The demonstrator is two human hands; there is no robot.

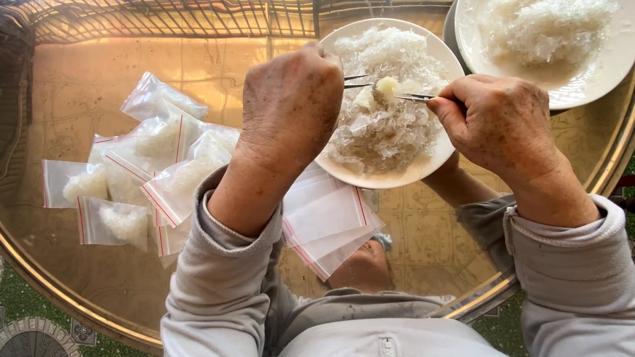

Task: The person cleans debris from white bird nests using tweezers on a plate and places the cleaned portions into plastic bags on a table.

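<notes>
A person in a grey long-sleeved top is working over a round glass tabletop (198, 59), and the near white plate (433, 162) is serving here as the landmark. That plate is carrying a heap of translucent white shredded strands (383, 125). The left hand (291, 106) is hovering over the plate's left edge with its fingers curled together around a thin metal tool (357, 80) whose two tips are poking out over the strands; the grip itself is hidden behind the knuckles. The right hand (499, 122) is coming in from the plate's right side, its fingers pinching tweezers (415, 98), and the tweezer tips are touching a small pale yellowish lump (387, 84) sitting on top of the heap near the plate's far side. Beyond the plate to the right, a second white plate (595, 76) is holding more of the same strands. Just under the plate's near edge, a stack of empty zip bags (327, 221) with red strips is lying flat. Well to the left of the plate, a cluster of filled zip bags (142, 172) is resting on the glass
</notes>
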